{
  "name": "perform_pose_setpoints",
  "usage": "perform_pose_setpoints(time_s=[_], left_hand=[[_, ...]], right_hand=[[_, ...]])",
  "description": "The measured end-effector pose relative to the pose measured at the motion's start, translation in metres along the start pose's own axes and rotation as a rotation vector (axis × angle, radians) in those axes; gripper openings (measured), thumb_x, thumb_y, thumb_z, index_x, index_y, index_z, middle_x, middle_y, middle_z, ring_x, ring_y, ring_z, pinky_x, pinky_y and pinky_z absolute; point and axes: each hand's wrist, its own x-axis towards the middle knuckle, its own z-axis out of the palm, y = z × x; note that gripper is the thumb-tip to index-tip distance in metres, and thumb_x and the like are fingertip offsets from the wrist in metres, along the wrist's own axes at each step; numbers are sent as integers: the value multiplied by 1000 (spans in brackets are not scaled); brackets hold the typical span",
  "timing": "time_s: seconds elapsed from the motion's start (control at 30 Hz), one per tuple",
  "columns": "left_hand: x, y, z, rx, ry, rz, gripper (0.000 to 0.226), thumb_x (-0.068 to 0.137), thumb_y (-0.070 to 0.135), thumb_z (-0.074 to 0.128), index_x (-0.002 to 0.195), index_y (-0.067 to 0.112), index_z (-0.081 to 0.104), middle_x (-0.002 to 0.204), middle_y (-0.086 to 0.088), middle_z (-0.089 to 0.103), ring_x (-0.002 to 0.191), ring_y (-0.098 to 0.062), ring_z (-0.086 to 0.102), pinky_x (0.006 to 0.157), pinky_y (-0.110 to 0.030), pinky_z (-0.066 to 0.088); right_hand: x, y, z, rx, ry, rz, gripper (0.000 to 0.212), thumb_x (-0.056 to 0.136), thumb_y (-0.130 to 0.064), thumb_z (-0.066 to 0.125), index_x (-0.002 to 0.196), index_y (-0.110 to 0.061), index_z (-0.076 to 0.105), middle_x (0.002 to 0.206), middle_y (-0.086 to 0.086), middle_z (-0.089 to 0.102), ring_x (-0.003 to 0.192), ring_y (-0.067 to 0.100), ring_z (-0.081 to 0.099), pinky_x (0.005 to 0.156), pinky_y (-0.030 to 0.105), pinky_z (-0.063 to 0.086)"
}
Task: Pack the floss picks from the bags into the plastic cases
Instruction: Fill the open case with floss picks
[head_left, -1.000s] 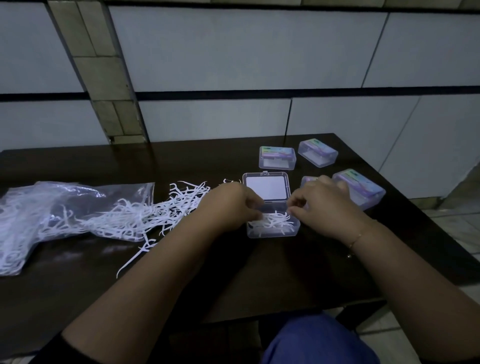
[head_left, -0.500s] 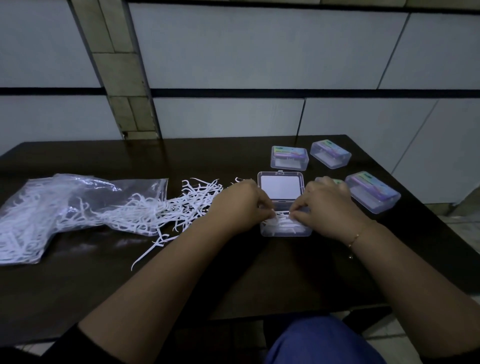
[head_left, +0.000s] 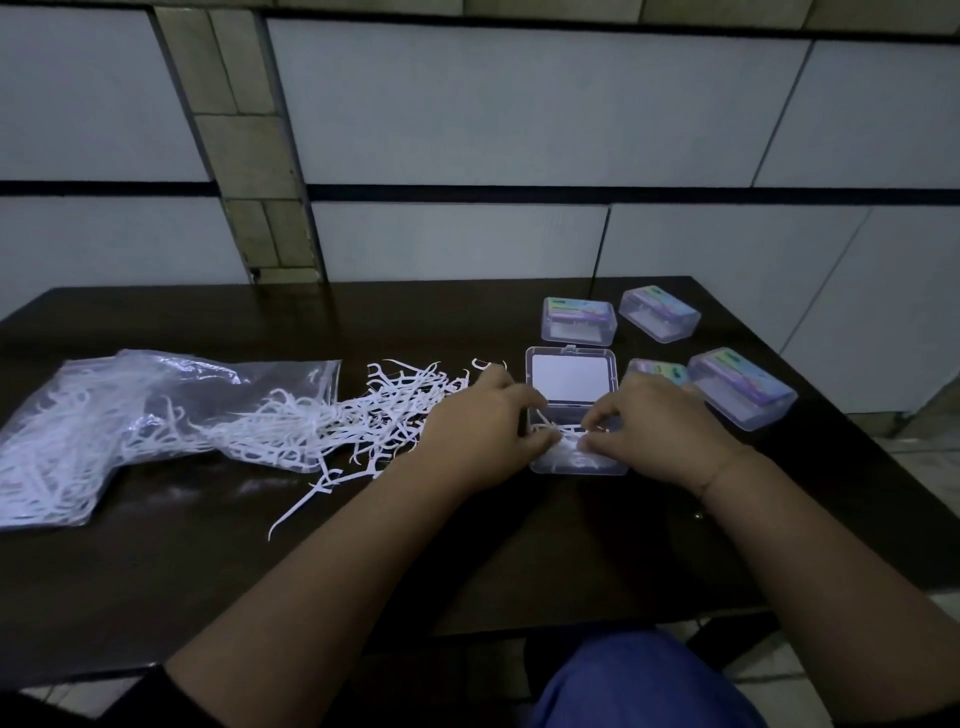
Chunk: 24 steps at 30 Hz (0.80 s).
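Observation:
An open clear plastic case (head_left: 571, 462) lies on the dark table, its lid (head_left: 570, 375) flipped back. White floss picks (head_left: 569, 434) fill its tray. My left hand (head_left: 480, 431) and my right hand (head_left: 660, 428) meet over the tray, fingers curled and pinching the picks inside it. To the left, a clear bag (head_left: 130, 415) holds many picks, and a loose pile of floss picks (head_left: 379, 410) spills from its mouth toward my left hand.
Several closed cases with coloured labels sit behind and right of the open one: one case (head_left: 579, 321), another case (head_left: 660, 314), a third case (head_left: 743, 387) near the table's right edge. The tiled wall (head_left: 467, 130) rises behind the dark table (head_left: 363, 561).
Both hands stayed over the tray, their fingers drawing closer together on the picks. The camera shifted slightly, so the scene sits a little differently in view.

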Motion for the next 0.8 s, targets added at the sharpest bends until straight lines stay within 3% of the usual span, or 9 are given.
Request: perform_pose_setpoints(time_s=[0.13, 0.23, 0.43, 0.6, 0.67, 0.8], left_hand=[[10, 11, 2, 140, -50, 79, 33, 94, 37, 49, 126, 34, 57, 120, 0, 44, 105, -19, 54, 79, -32, 48], [23, 18, -6, 307, -134, 97, 33, 91, 29, 59, 124, 30, 60, 120, -5, 43, 106, -26, 53, 83, -37, 47], [39, 30, -28, 396, -180, 60, 40, 85, 28, 66, 119, 13, 53, 106, -2, 52, 83, -18, 48, 66, -31, 37], [41, 32, -49, 526, -155, 125, 16, 88, 26, 61, 102, 17, 62, 86, 2, 54, 76, -15, 50, 57, -28, 34], [43, 29, -54, 507, -174, 105, 12, 88, 26, 61, 97, 19, 64, 81, 3, 56, 75, -15, 54, 57, -27, 36], [43, 24, -53, 300, -199, 62, 17, 84, 35, 67, 98, 28, 72, 96, 8, 66, 88, -14, 59, 64, -29, 40]], right_hand=[[3, -1, -4, -37, -57, -7, 26, 90, -42, 56, 112, -32, 67, 119, -2, 54, 109, 17, 48, 99, 38, 35], [7, 2, -1, 34, -96, 16, 23, 89, -36, 59, 106, -27, 72, 112, -3, 63, 101, 15, 53, 95, 36, 43], [12, 1, 4, 126, -112, 48, 23, 89, -31, 60, 103, -18, 73, 105, 1, 66, 98, 16, 57, 91, 30, 45], [13, 0, 2, 121, -144, 46, 26, 91, -31, 57, 110, -18, 70, 110, 3, 66, 102, 18, 57, 92, 30, 43], [13, 0, 2, 130, -145, 50, 26, 92, -31, 57, 111, -18, 69, 110, 2, 66, 102, 17, 57, 92, 29, 43], [13, 3, 1, 207, -110, 50, 22, 91, -28, 59, 105, -16, 72, 105, 1, 67, 95, 15, 57, 84, 26, 45]])
